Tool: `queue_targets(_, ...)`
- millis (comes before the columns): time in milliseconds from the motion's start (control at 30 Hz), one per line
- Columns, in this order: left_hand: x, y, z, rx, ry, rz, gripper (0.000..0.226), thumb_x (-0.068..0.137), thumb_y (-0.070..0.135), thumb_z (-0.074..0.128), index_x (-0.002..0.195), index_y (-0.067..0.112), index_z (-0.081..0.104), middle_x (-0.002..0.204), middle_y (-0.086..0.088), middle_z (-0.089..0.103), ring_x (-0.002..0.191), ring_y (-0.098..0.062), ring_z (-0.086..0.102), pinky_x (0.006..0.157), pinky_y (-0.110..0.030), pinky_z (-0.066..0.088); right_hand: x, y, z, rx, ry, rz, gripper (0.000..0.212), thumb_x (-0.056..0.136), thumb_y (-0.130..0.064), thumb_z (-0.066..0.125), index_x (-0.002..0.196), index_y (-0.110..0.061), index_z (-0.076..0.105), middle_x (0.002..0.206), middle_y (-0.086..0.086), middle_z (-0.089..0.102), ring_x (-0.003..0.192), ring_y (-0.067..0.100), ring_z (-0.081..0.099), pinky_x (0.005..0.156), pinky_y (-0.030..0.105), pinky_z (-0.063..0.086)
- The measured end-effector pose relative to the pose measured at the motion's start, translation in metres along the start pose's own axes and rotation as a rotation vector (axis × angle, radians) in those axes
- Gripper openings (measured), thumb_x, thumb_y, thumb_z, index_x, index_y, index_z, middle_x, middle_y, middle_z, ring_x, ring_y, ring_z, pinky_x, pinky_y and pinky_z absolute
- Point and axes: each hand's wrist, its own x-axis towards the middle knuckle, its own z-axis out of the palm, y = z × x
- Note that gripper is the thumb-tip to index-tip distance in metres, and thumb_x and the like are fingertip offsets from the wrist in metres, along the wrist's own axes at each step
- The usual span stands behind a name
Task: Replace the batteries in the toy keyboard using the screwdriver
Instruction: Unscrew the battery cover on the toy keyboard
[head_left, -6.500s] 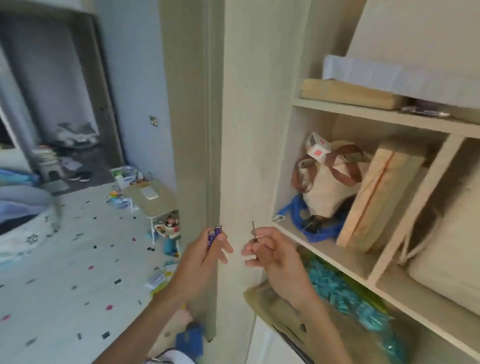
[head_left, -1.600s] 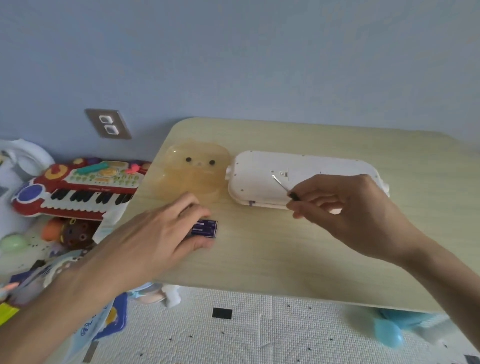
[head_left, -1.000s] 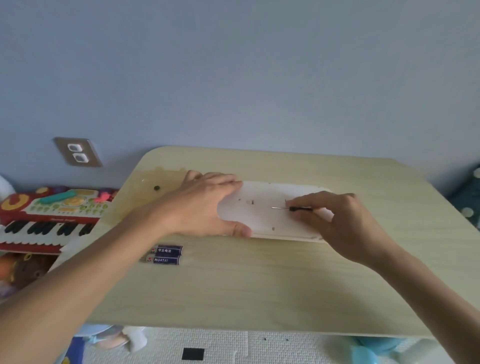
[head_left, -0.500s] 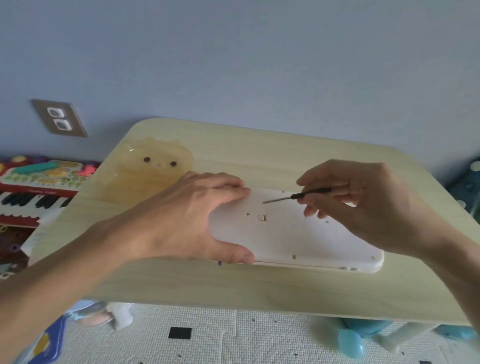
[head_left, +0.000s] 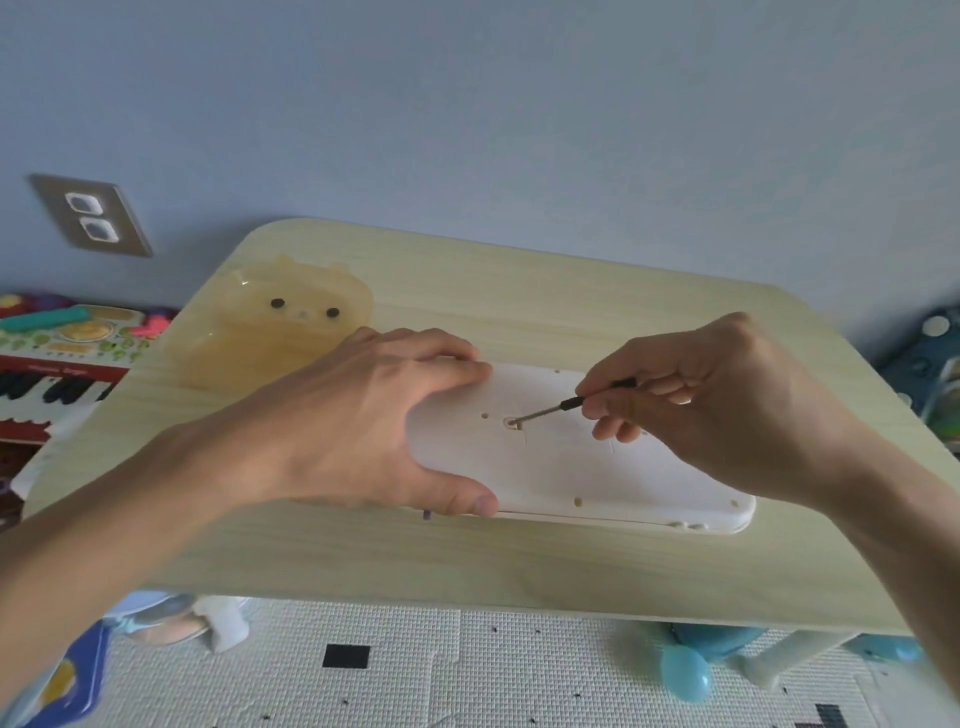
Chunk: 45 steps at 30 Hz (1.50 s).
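At the far left, a wall socket (head_left: 91, 215) sits on the blue wall, and below it a red toy piano (head_left: 57, 358) lies beside the worktop (head_left: 519, 561). On the worktop's back-left corner rests a translucent yellow bear-faced case (head_left: 270, 327). Just right of it, the left hand (head_left: 337, 431) lies spread over the left end of the white toy keyboard (head_left: 597, 478), which lies face-down near the middle of the worktop; the fingers reach over its far edge and the thumb presses its near edge, so this grip clamps the keyboard. A small purple bit (head_left: 427, 515), too little to identify, peeks out under the thumb. Further right, the thin screwdriver (head_left: 561, 408) slants down to the left, its tip set in a recessed screw hole (head_left: 513, 423) on the keyboard's back. The right hand (head_left: 717, 410) pinches the screwdriver's dark handle between thumb and fingertips, its grip closed on the tool. Below the worktop, a pale speckled floor mat (head_left: 441, 670) shows.
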Motion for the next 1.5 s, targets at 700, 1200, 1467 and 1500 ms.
queue_targets(700, 0.0, 0.0, 0.0, -0.04, -0.029, -0.001, 0.117, 0.059, 0.102, 0.055, 0.157, 0.039, 0.042, 0.157, 0.035, 0.033, 0.142, 0.003, 0.034, 0.125, -0.03, 0.027, 0.028, -0.024, 0.007, -0.132, -0.031, -0.153, 0.034, 0.096, 0.017, 0.05, 0.091, -0.005, 0.075, 0.075, -0.004, 0.077, 0.067, -0.01, 0.07, 0.057, 0.008, 0.049)
queue_targets(1200, 0.002, 0.001, 0.003, -0.025, -0.02, 0.002, 0.118, 0.058, 0.104, 0.051, 0.154, 0.037, 0.045, 0.156, 0.033, 0.036, 0.144, 0.001, 0.037, 0.123, -0.035, 0.028, 0.028, -0.038, 0.016, -0.352, 0.088, -0.163, 0.059, 0.103, -0.045, 0.061, 0.056, -0.009, 0.056, 0.041, 0.0, 0.055, 0.036, 0.018, 0.049, 0.045, 0.036, 0.046)
queue_targets(1467, 0.002, 0.0, 0.002, -0.053, -0.021, 0.017, 0.103, 0.061, 0.1, 0.057, 0.146, 0.042, 0.05, 0.149, 0.035, 0.04, 0.136, 0.003, 0.041, 0.119, -0.035, 0.032, 0.024, -0.035, 0.025, -0.113, -0.022, -0.077, 0.014, 0.104, -0.025, 0.061, 0.093, -0.017, 0.063, 0.062, 0.0, 0.071, 0.053, 0.012, 0.065, 0.054, 0.02, 0.048)
queue_targets(1500, 0.002, 0.0, 0.003, -0.047, -0.023, 0.016, 0.105, 0.061, 0.101, 0.056, 0.147, 0.042, 0.049, 0.15, 0.034, 0.04, 0.139, 0.001, 0.041, 0.12, -0.036, 0.032, 0.023, -0.035, 0.02, -0.098, -0.055, -0.059, 0.015, 0.105, -0.023, 0.058, 0.093, -0.017, 0.065, 0.067, -0.002, 0.074, 0.056, 0.011, 0.069, 0.057, 0.022, 0.053)
